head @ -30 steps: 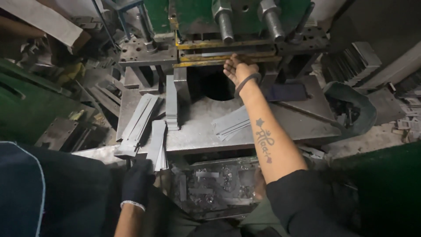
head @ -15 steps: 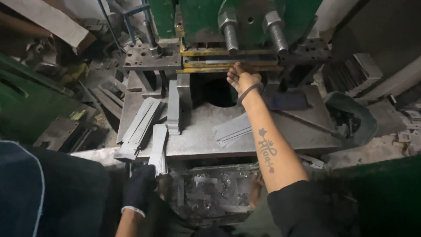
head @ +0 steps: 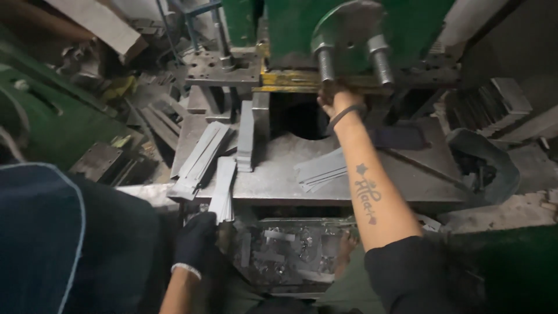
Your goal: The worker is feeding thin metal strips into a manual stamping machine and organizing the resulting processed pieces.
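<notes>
My right hand (head: 336, 100) reaches far forward to the yellow die plates (head: 302, 81) under the green press (head: 349, 29). Its fingertips are hidden in the gap, and a dark band sits on the wrist. My left hand (head: 195, 241), in a black glove, is at the table's front edge, curled round the near end of a stack of grey metal strips (head: 224, 186) that overhangs the edge. More strips (head: 322, 168) lie fanned out beside my right forearm. A round hole (head: 299, 119) opens in the press bed (head: 273, 174).
Another pile of strips (head: 200, 156) lies at the left of the bed, and a few stand on edge (head: 246, 136). A bin of scrap pieces (head: 290, 250) sits below the front edge. Dark metal stock (head: 488, 104) is stacked at the right, a green machine (head: 52, 122) at the left.
My gloved left hand has risen to the end of the overhanging strips. My right hand stays at the die. The view has tilted up toward the press.
</notes>
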